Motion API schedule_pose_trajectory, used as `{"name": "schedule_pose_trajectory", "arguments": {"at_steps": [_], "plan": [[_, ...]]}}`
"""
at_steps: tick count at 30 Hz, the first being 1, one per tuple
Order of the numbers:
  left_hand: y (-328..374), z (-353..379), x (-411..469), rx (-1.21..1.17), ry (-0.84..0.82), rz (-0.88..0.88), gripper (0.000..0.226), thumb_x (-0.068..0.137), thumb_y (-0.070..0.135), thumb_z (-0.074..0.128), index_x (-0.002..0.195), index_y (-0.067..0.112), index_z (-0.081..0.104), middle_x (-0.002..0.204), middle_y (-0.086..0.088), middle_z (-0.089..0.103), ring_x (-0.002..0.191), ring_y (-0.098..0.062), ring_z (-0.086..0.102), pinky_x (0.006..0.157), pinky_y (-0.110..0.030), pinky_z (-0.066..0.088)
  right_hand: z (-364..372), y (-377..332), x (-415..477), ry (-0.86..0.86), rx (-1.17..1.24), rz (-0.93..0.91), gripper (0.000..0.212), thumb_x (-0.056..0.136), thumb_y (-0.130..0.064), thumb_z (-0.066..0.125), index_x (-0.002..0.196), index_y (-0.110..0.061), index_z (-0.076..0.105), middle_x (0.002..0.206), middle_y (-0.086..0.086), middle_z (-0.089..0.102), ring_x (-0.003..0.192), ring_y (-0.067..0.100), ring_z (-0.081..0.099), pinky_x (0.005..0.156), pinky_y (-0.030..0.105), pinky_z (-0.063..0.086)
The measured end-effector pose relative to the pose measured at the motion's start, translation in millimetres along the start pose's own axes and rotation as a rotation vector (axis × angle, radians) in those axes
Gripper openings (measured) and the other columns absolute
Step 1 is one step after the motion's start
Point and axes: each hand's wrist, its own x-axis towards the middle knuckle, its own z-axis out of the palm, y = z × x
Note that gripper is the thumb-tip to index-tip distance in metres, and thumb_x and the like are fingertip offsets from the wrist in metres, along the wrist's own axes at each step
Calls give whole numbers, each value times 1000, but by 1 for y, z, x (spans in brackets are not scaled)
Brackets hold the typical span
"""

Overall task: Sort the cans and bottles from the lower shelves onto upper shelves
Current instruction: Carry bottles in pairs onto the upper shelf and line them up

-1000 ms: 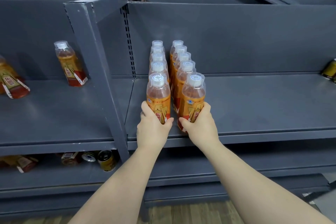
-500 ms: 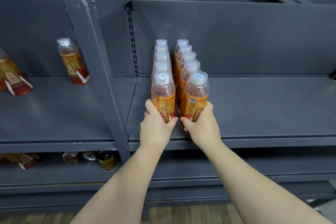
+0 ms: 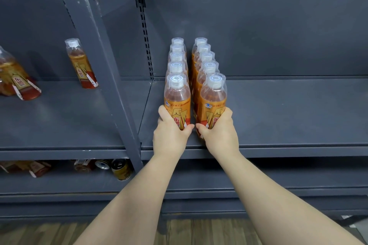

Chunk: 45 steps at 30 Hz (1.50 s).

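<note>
Orange white-capped bottles (image 3: 177, 101) stand upright in two rows.

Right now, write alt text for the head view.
The left hand grips the left front bottle and the right hand the right front bottle, heading two rows on a grey shelf. Other bottles stand to the left; cans sit below.

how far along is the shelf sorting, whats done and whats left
Done: two rows of bottles stand on the upper shelf. In hand: the left hand grips the left front bottle, the right hand the right front bottle. Left: cans and loose bottles sit on the lower shelf.
</note>
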Motion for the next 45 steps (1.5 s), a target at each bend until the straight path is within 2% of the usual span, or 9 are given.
{"name": "schedule_pose_trajectory", "arguments": {"at_steps": [5, 10, 15, 19, 21, 24, 29, 38, 45], "plan": [[2, -4, -1, -28, -42, -5, 92, 80, 46, 80, 142, 17, 19, 127, -10, 54, 110, -32, 60, 90, -46, 54, -2, 0, 0, -22, 9, -9, 72, 80, -42, 80, 129, -20, 32, 123, 3, 54, 109, 27, 60, 86, 46, 57], [-3, -16, -9, -49, -80, -8, 107, 80, 44, 81, 154, 19, 7, 148, -11, 40, 133, -32, 46, 106, -48, 44, -10, 3, -3, -74, 58, -10, 95, 74, -46, 84, 145, -17, 28, 136, 4, 51, 121, 26, 56, 96, 48, 54], [-7, -25, -25, -3, -77, 22, 90, 90, 49, 68, 155, 16, 15, 149, -10, 40, 134, -29, 47, 104, -44, 46, -21, 9, -19, -74, 41, 18, 104, 79, -49, 80, 155, -15, 17, 147, 7, 43, 133, 28, 48, 103, 49, 49], [-10, -27, -37, 67, -27, 163, 58, 92, 48, 64, 136, 17, 42, 126, -4, 55, 115, -22, 57, 93, -43, 55, -27, 8, -36, -82, -1, 14, 79, 89, -47, 69, 148, -14, 28, 143, 7, 45, 131, 29, 49, 102, 46, 50], [-15, -31, -45, 107, -43, 233, 49, 93, 47, 63, 132, 21, 46, 121, 1, 56, 110, -18, 58, 90, -43, 56, -27, 6, -49, -73, -16, -12, 64, 92, -46, 65, 142, -17, 36, 134, 5, 51, 124, 26, 54, 98, 43, 52], [-23, -45, -60, 148, -101, 321, 53, 93, 45, 63, 138, 22, 45, 128, 2, 56, 118, -18, 56, 98, -42, 54, -23, 3, -70, -67, -78, -84, 52, 93, -45, 62, 136, -21, 45, 125, 1, 55, 115, 21, 57, 93, 41, 55], [-54, -88, -82, 256, -184, 365, 65, 101, 42, 52, 154, 13, 28, 158, -5, 34, 145, -22, 33, 117, -36, 31, -7, -13, -115, -113, -218, -157, 58, 99, -45, 53, 148, -17, 37, 145, 4, 45, 131, 25, 45, 106, 39, 44], [-174, -187, -103, 435, -128, 356, 52, 100, 48, 46, 138, 12, 45, 141, -6, 50, 129, -25, 46, 112, -41, 36, 69, -78, -214, -325, -390, -261, 65, 101, -51, 43, 153, -13, 32, 155, 9, 38, 143, 29, 33, 116, 40, 31], [-244, -256, -109, 450, -110, 197, 61, 102, 52, 40, 151, 16, 35, 159, -4, 34, 148, -27, 27, 124, -48, 18, 123, -135, -271, -411, -448, -361, 64, 103, -52, 40, 155, -16, 28, 153, 8, 40, 143, 29, 32, 117, 41, 28]]}}
